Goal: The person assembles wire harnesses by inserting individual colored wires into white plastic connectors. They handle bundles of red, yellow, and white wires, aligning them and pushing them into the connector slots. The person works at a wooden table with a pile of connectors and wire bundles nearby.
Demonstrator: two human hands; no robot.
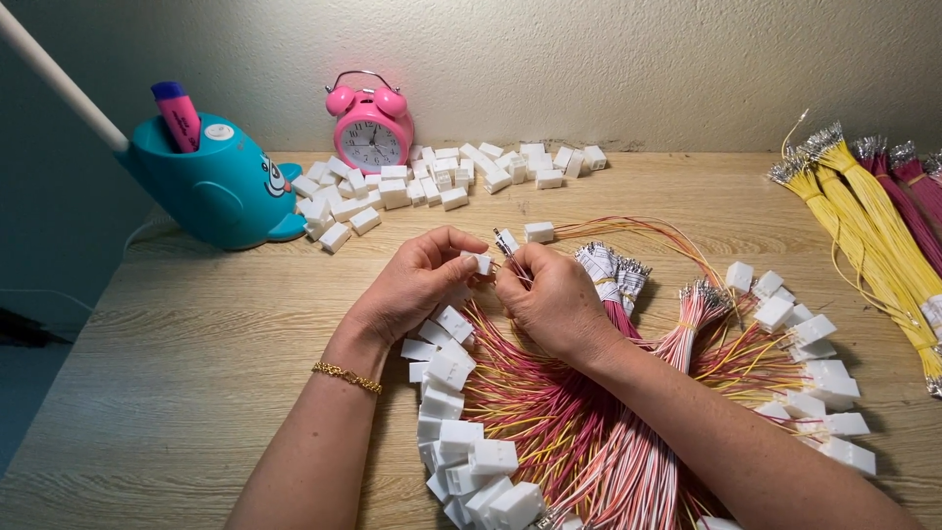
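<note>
My left hand [417, 285] pinches a small white plastic connector housing [480, 262] between thumb and fingers. My right hand [551, 294] is closed on thin wires whose metal-tipped ends [507, 240] stick up beside that housing. Both hands hover over a fanned heap of pink, red and yellow wires [579, 422] that carry white connectors [461, 432] at their outer ends. A gold bracelet [346, 375] circles my left wrist.
A pile of loose white housings [442, 177] lies at the back by a pink alarm clock [371, 132]. A teal whale-shaped holder [218, 182] with a pink marker stands at the left. Yellow [873, 236] and magenta wire bundles [917, 191] lie at the right.
</note>
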